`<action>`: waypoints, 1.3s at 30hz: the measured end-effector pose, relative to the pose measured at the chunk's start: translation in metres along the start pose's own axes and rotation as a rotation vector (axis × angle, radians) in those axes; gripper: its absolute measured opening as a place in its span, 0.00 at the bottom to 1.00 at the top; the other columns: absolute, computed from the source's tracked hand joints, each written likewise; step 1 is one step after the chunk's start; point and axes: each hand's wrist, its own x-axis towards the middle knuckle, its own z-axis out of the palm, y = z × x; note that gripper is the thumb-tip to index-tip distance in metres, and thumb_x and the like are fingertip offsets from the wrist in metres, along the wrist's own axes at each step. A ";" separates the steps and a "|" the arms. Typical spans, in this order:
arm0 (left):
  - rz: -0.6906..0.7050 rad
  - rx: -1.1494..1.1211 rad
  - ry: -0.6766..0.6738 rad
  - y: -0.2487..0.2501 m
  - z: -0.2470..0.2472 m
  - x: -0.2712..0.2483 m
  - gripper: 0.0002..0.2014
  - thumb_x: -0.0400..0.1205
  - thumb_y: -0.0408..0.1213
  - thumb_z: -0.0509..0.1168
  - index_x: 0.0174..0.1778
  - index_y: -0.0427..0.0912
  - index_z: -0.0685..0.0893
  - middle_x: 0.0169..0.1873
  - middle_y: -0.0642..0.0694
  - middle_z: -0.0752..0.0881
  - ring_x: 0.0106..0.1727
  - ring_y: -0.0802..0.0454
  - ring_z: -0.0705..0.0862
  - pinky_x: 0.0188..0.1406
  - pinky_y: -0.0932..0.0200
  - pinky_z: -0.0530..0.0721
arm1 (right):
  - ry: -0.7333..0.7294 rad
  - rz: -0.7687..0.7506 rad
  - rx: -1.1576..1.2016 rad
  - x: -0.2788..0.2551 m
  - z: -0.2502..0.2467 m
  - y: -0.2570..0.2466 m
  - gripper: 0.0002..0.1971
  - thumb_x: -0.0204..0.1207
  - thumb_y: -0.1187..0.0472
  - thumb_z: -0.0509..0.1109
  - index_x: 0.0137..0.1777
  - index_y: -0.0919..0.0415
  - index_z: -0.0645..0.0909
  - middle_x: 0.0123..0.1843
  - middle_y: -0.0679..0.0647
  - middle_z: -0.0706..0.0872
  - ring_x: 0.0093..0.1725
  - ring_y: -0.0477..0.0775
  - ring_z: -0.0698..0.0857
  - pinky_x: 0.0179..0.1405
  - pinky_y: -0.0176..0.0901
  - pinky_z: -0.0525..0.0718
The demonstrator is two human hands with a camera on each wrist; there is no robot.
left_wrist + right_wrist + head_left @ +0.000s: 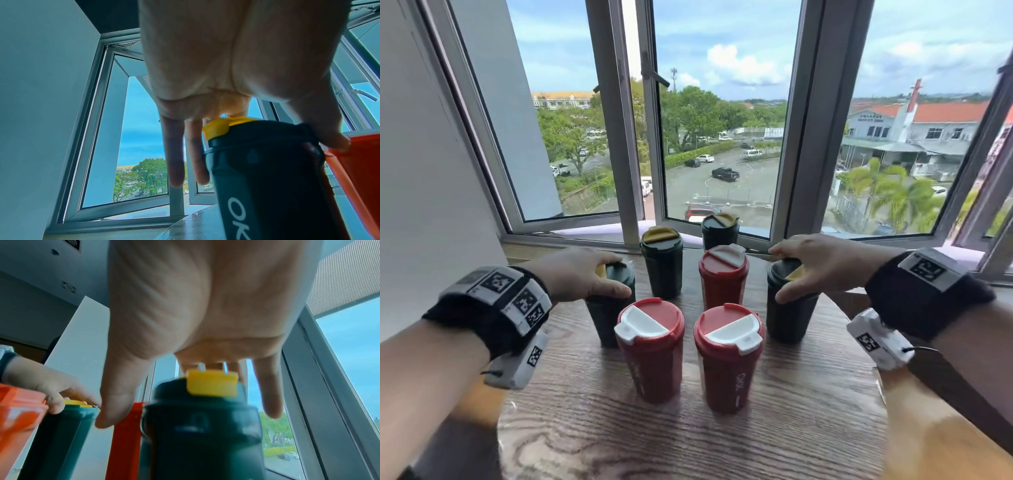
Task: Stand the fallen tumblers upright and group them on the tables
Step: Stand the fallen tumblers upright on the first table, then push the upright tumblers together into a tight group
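Observation:
Seven tumblers stand upright, close together on a round wooden table (688, 442). Three are red with white flaps (650, 349) (727, 356) (722, 277). The others are dark green with yellow flaps, two of them at the back (662, 263) (719, 233). My left hand (619, 274) (267, 126) grips the lid of the left dark green tumbler (607, 318) (267, 178) from above, thumb on its rim. My right hand (779, 274) (156, 394) arches over the right dark green tumbler (789, 318) (201, 434). Its fingers are relaxed and its thumb is off the side.
An open window frame (640, 137) and sill (592, 236) run just behind the table. A grey wall (421, 171) closes the left side. The table's near half (654, 455) is bare wood. A second wooden surface (945, 394) shows at the right.

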 end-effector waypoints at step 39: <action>0.269 -0.102 0.098 0.084 0.033 -0.059 0.50 0.68 0.64 0.75 0.83 0.43 0.69 0.76 0.45 0.77 0.75 0.48 0.76 0.74 0.49 0.75 | -0.008 -0.027 0.101 -0.043 0.013 -0.108 0.35 0.64 0.31 0.83 0.64 0.55 0.86 0.55 0.51 0.91 0.54 0.57 0.88 0.56 0.57 0.91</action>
